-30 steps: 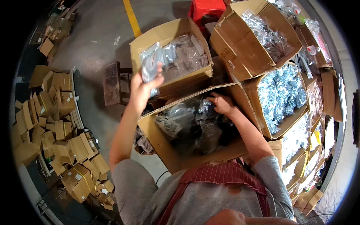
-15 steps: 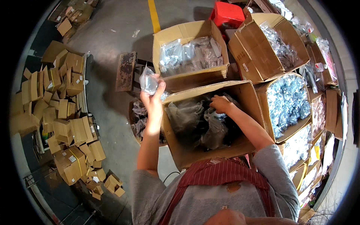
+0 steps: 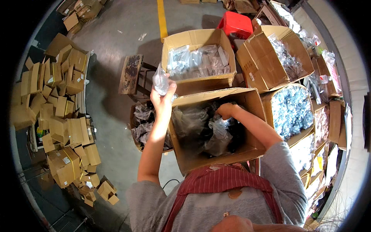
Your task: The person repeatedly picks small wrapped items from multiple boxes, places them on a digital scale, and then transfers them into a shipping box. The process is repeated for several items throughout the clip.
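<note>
My left hand (image 3: pixel 164 97) is closed round a clear plastic bag (image 3: pixel 160 80), raised at the left rim of the near cardboard box (image 3: pixel 253 116). What the bag contains is too unclear to name. My right hand (image 3: pixel 226 111) reaches down into that same box, fingers bent and closed on the top of a crumpled clear plastic bag (image 3: pixel 218 139). Another cloudy plastic bag (image 3: pixel 189 120) lies at the left inside the box, among dark contents. The fingertips of my right hand are partly hidden.
Beyond stands an open box (image 3: pixel 197 83) of clear bags. On the right are a tall carton (image 3: pixel 259 58) and a box of shiny bluish packets (image 3: pixel 291 110). A red stool (image 3: pixel 236 24), a worn wooden bench (image 3: pixel 130 73) and piled empty cartons (image 3: pixel 62 166) surround the area.
My right hand has drawn in slightly over the bag in the box, its fingers bending more. The left hand's bag has tilted a little. The whole view has shifted slightly.
</note>
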Demonstrator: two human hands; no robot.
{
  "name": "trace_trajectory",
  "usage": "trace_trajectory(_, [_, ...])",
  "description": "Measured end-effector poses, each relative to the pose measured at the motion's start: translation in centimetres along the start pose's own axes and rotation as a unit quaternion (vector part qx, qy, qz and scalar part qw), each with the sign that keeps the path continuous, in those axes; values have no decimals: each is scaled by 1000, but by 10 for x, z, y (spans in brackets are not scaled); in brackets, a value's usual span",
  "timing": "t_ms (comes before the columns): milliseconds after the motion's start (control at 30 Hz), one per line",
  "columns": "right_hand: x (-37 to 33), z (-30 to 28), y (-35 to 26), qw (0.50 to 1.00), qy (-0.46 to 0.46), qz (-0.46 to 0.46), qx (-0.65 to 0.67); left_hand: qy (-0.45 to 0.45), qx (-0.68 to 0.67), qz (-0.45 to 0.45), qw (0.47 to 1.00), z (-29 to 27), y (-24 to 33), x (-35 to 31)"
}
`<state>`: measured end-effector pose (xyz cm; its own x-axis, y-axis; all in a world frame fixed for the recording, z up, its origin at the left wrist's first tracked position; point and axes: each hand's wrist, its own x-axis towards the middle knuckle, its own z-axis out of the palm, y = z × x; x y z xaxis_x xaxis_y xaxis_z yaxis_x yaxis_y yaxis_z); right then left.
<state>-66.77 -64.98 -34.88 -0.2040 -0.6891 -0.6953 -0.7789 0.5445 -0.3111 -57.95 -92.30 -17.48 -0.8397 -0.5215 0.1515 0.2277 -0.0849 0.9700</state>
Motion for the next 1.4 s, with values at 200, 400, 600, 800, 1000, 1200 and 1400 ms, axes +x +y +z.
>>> trace_trajectory(200, [-3,-13,-6,984,-150,84,-48,-27,88,60,994,0,-11,-5])
trace_trajectory(400, [-19,-24,11,994,-62,21,87,-173,284,301,894,2,-14,-18])
trace_trajectory(600, [-52,-57,35,874,-146,74,458,-427,530,195,706,40,8,-15])
trace_trajectory(800, [-163,-85,-13,654,126,-61,744,-473,608,5,637,80,14,-2])
trace_trajectory(1000, [-233,-4,-66,228,227,-129,938,-572,616,-82,535,123,-57,-3])
trace_trajectory(1200, [-249,75,-158,148,246,-177,941,-626,619,-63,471,128,-196,-3])
trace_trajectory(1400, [-279,120,-184,41,312,-194,929,-621,629,-46,466,125,-238,-21])
